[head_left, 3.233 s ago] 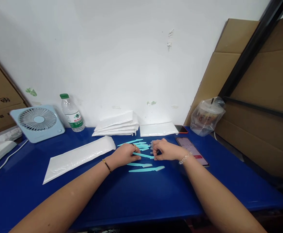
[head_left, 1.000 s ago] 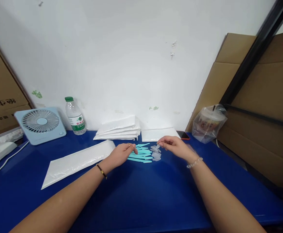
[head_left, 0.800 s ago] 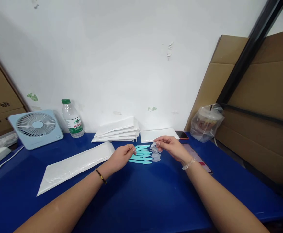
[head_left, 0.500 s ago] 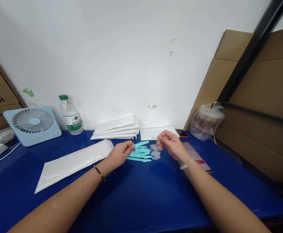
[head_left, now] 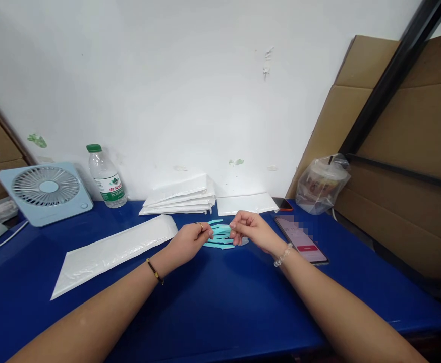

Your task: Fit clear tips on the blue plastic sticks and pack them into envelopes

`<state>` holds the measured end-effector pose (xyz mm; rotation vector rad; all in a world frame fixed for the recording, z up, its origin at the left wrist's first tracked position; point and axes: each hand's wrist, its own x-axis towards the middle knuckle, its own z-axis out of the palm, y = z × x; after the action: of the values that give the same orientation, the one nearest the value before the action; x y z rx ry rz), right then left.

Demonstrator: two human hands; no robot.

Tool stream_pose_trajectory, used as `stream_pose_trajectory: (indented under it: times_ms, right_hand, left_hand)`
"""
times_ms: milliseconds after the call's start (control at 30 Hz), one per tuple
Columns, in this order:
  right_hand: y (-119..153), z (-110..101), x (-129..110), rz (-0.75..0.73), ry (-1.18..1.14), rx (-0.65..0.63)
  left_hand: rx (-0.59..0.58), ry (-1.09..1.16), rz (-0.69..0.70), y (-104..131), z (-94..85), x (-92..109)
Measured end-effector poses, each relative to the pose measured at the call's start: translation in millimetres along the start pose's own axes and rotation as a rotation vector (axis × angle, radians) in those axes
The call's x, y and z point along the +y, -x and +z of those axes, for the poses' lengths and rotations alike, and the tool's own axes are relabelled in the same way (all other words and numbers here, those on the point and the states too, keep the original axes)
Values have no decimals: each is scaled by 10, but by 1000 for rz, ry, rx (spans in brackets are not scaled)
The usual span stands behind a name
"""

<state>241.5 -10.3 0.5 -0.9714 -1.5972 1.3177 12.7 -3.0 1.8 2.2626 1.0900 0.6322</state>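
Turquoise stick (head_left: pixel 221 228) held between both hands, at the middle of the table. Thumb and forefinger of the left hand (head_left: pixel 188 242) pinched closed on its left end. Thumb and forefinger of the right hand (head_left: pixel 254 231) likewise closed, apparently on a small translucent piece (head_left: pixel 227 227) at the other end; contact between the two too small to tell. Just below, more turquoise sticks (head_left: pixel 220 241) in a loose row on the blue table (head_left: pixel 205 312). Beside them, partly hidden by the right hand, more translucent pieces (head_left: pixel 244 242). Left of the left hand, a white padded envelope (head_left: pixel 116 254), lying slantwise. Right of the right hand, a phone (head_left: pixel 299 240), face up, screen lit. Farther back, along the white wall (head_left: pixel 205 91), a stack of white envelopes (head_left: pixel 180 196), then a single white envelope (head_left: pixel 246 203) and, just beside it, a second phone (head_left: pixel 284 204). Outermost, at left, a green-capped bottle (head_left: pixel 107 181) and a pale blue fan (head_left: pixel 48 187); at right, a bagged cup (head_left: pixel 322 184) near brown cardboard (head_left: pixel 402 212).
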Motion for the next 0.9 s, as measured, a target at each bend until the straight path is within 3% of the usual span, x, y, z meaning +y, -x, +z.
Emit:
stream_pose_trajectory:
  times_ms: [167, 233, 400, 600, 767, 900]
  right_hand:
    - [74, -253, -106, -45, 547, -29]
    - [98, -316, -115, -43, 727, -82]
    - [94, -305, -55, -43, 985, -176]
    - [102, -270, -66, -15, 1136, -180]
    - [103, -273, -61, -21, 987, -256]
    - [104, -289, -76, -46, 985, -213]
  left_hand:
    - [-238, -85, 28, 60, 68, 45]
    - [-279, -137, 38, 76, 93, 53]
    - [-79, -382, 80, 53, 95, -25]
    - [-80, -501, 115, 8, 65, -109]
    - [-88, -466, 80, 7, 70, -106]
    - [-87, -447, 65, 3, 66, -101]
